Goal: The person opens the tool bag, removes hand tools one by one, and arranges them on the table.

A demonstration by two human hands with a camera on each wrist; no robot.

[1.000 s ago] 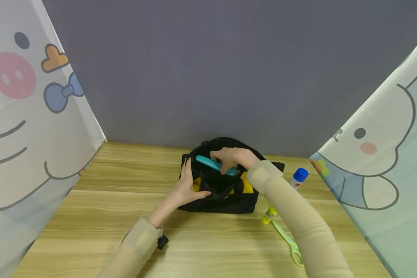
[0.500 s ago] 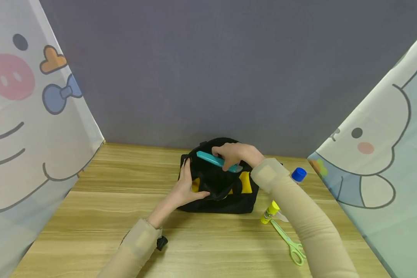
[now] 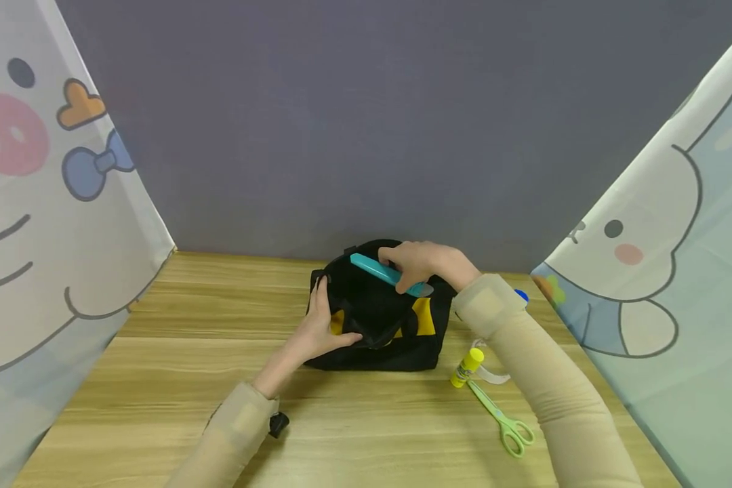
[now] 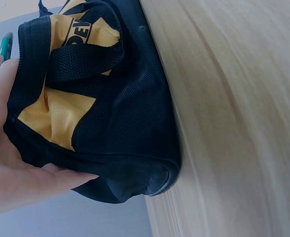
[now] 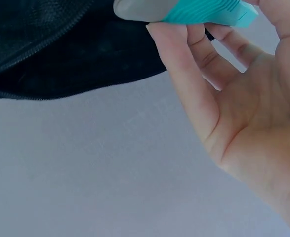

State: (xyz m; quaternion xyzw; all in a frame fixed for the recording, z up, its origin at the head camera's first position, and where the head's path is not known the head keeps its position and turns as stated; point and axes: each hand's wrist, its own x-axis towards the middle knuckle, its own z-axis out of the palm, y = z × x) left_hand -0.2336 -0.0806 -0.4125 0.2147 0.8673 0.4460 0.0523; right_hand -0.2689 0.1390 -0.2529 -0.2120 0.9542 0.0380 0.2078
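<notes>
A black and yellow tool bag (image 3: pixel 372 359) stands on the table with its mouth unzipped. At its left end my left hand (image 3: pixel 314 332) holds the rim, fingers along the left edge and thumb on the front edge; the left wrist view shows this hand (image 4: pixel 11 143) against the yellow panel and black strap. Over the opening, my right hand (image 3: pixel 417 263) pinches a slim teal object (image 3: pixel 375 268) with a rounded grey end. Up close its teal side (image 5: pixel 204 11) is ridged, held between thumb and fingers of the right hand (image 5: pixel 233 113). Its exact kind is unclear.
Right of the bag lie a yellow glue stick (image 3: pixel 466 368), green scissors (image 3: pixel 503 420) and a pale, partly hidden curved item (image 3: pixel 494 376). A blue cap (image 3: pixel 521 295) shows behind the right sleeve. A small black object (image 3: pixel 278 424) is beside the left sleeve. A grey panel (image 3: pixel 341 135) stands behind.
My right hand has lifted slightly up and to the right with the teal object, away from the bag's inside. The left hand keeps its hold on the rim. The view has shifted a little.
</notes>
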